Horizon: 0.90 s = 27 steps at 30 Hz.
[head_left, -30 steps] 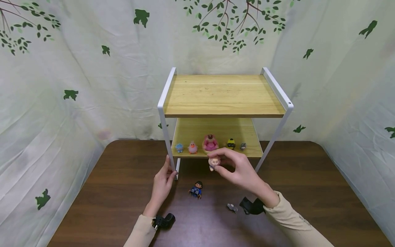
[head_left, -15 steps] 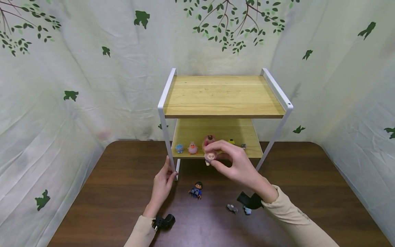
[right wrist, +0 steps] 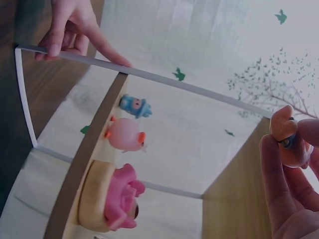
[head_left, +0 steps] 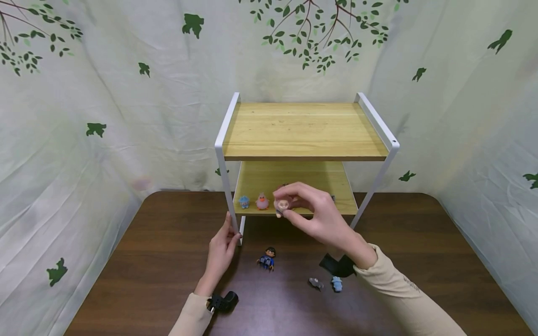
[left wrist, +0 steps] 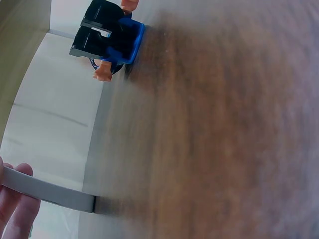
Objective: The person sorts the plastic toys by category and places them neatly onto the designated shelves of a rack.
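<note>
My right hand (head_left: 321, 214) pinches a small pink pig-like figurine (head_left: 280, 206) between thumb and fingertips, at the front edge of the lower shelf (head_left: 252, 175). In the right wrist view the figurine (right wrist: 285, 134) shows a dark band round it. Behind this hand, the pink bear figure (right wrist: 119, 199) is mostly hidden in the head view. Left of it on the shelf stand a pink bird figure (head_left: 262, 201) and a light-blue figure (head_left: 244, 201). My left hand (head_left: 222, 247) grips the rack's white front left leg (head_left: 227, 191) near the table.
On the table (head_left: 168, 261) lie a toy figure in blue (head_left: 267, 259), a small grey figure (head_left: 315, 283) and a light-blue figure (head_left: 336, 284). The rack's upper wooden shelf (head_left: 307, 128) overhangs the lower one.
My right hand has moved up and slightly left with the pig-like figurine, toward the lower shelf, covering the bear. The light-blue figure on the table has come into view. The left hand stays put.
</note>
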### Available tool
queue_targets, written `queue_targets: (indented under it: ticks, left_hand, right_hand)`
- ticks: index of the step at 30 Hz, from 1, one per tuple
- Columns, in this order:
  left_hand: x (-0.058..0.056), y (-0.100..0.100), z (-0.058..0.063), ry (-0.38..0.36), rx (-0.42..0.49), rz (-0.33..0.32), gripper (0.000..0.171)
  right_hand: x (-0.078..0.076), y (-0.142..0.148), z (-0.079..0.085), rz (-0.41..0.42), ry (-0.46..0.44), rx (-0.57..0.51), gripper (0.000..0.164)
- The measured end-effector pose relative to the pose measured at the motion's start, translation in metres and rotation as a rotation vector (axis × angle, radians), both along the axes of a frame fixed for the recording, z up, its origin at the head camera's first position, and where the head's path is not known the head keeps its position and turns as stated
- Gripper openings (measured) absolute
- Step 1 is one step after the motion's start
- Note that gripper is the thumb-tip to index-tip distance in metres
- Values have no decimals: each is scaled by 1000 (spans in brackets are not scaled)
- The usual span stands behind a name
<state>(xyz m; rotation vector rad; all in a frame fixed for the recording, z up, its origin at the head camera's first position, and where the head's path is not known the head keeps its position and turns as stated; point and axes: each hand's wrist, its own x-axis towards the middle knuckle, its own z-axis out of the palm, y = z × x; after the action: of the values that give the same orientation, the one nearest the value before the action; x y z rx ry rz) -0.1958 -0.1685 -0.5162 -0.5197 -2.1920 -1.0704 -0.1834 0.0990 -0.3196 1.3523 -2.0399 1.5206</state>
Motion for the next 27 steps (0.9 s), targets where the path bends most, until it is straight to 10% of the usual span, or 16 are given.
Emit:
queue_targets:
  ticks: [27]
  left_hand:
    - [1, 1, 1, -29, -14, 18, 90]
  right_hand:
    - [-13, -15, 37, 20, 92, -42, 29]
